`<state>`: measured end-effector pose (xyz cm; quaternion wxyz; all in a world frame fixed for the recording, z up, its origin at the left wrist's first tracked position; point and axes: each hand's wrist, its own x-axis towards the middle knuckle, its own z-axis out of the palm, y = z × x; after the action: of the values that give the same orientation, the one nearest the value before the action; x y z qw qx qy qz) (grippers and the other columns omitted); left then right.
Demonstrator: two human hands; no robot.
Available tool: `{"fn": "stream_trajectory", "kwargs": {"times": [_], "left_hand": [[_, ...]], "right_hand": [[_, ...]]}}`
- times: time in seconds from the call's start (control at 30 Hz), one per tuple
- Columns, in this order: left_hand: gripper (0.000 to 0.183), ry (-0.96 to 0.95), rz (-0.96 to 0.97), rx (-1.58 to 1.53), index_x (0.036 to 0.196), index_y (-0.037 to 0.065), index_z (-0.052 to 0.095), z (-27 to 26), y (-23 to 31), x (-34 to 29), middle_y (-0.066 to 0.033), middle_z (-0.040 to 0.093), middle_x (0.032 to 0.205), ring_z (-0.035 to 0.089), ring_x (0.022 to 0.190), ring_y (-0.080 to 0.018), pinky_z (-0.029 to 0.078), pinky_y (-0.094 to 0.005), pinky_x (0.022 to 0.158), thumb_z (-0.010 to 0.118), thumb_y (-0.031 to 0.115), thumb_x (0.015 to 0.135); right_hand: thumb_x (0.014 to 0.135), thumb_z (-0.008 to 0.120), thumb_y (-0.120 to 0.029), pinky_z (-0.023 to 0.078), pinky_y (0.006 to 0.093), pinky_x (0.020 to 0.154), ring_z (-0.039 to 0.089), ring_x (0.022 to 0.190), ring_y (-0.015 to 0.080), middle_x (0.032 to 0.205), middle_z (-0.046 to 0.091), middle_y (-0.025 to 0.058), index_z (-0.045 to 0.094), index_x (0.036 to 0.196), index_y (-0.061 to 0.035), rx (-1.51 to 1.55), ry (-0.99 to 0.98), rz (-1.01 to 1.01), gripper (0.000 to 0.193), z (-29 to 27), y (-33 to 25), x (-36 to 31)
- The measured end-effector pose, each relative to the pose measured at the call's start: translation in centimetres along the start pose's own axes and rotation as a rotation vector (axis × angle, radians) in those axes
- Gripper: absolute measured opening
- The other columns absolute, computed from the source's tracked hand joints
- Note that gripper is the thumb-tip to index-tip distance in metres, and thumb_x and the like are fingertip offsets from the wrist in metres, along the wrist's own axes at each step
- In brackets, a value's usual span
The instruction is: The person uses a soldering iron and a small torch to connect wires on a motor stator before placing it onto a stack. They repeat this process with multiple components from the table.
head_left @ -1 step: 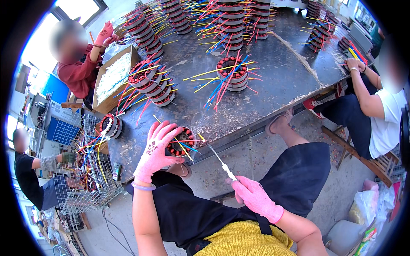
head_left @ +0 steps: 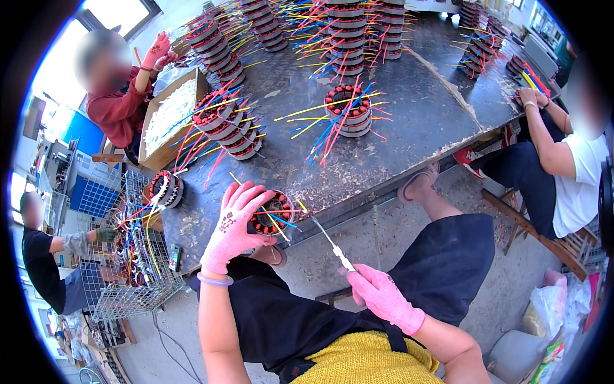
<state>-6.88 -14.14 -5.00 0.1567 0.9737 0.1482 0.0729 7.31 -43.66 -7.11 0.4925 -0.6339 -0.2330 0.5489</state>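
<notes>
Wired ring (head_left: 263, 226), stacked rings (head_left: 346, 43) beyond, cardboard box (head_left: 165, 150)

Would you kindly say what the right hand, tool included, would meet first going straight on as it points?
Its tool likely reaches the coloured wires by the left hand first; depth is unclear.

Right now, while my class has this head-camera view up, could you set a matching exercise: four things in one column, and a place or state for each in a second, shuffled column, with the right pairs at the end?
Things
1. Left hand
2. Right hand
3. Cardboard box
4. Wire basket

Places and states
A. Beyond the left edge of the table
B. Gripping a slim tool
C. Containing pale pieces
D. On a ring with red windings

Right pairs: 1-D; 2-B; 3-C; 4-A
</notes>
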Motion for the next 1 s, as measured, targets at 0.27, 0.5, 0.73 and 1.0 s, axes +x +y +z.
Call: {"fn": "stream_trajectory", "kwargs": {"times": [0.27,0.5,0.73,1.0], "left_hand": [[0.092,0.019,0.008,-0.001,0.138,0.015,0.056,0.04,-0.02,-0.05,-0.0083,0.054,0.141,0.039,0.141,-0.0321,0.020,-0.0511,0.122,0.089,0.031,0.054],[0.094,-0.005,-0.003,0.000,0.139,0.014,0.055,-0.06,0.05,0.06,-0.0092,0.052,0.143,0.036,0.143,-0.0322,0.019,-0.0502,0.123,0.090,0.030,0.053],[0.091,0.016,0.007,-0.010,0.138,0.016,0.056,0.00,0.01,-0.06,-0.0080,0.054,0.140,0.039,0.141,-0.0323,0.020,-0.0518,0.122,0.089,0.031,0.055],[0.092,0.019,0.008,-0.009,0.138,0.014,0.056,0.28,-0.28,-0.05,-0.0084,0.054,0.141,0.039,0.141,-0.0324,0.020,-0.0513,0.122,0.090,0.031,0.054]], "right_hand": [[0.104,0.048,-0.026,0.045,0.0323,0.060,0.054,0.061,0.0139,0.070,0.055,0.0072,0.060,0.116,0.0015,-0.007,-0.016,0.009,0.032,-0.02,-0.23,0.08],[0.105,0.049,-0.031,0.037,0.0239,0.059,0.045,0.063,0.0056,0.069,0.051,-0.0024,0.064,0.125,0.0000,0.046,0.001,-0.006,0.040,0.13,0.48,0.16],[0.104,0.048,-0.029,0.040,0.0275,0.060,0.049,0.062,0.0097,0.069,0.053,0.0017,0.063,0.121,0.0001,-0.021,0.001,-0.017,0.037,0.03,-0.35,0.01],[0.104,0.049,-0.030,0.037,0.0238,0.059,0.045,0.063,0.0055,0.070,0.051,-0.0022,0.063,0.126,-0.0005,0.064,-0.001,0.018,0.039,0.11,0.14,0.09]]}}
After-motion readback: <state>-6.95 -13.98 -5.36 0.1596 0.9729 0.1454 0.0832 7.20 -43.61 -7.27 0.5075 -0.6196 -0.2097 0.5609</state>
